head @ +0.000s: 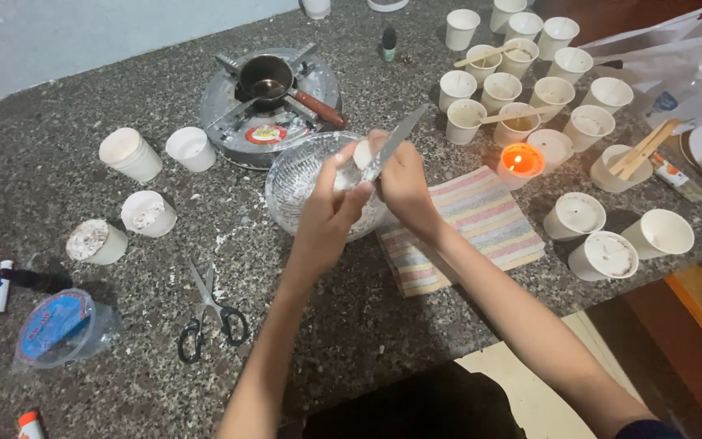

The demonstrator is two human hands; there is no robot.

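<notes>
My left hand (328, 213) holds a small white wax lump (361, 154) over a clear glass bowl (290, 180) on the speckled stone counter. My right hand (404, 183) grips a knife (396, 140), its blade angled up to the right and pressed against the lump. White shavings lie in the bowl and around it. Both hands meet above the bowl's right half.
A small stove (241, 122) with a pot (268, 77) stands behind the bowl. Several white paper cups (530, 89) cluster at the right, some with wooden sticks, beside a lit orange candle (520, 161). A striped cloth (469, 228), scissors (209, 313) and more cups (132, 154) lie around.
</notes>
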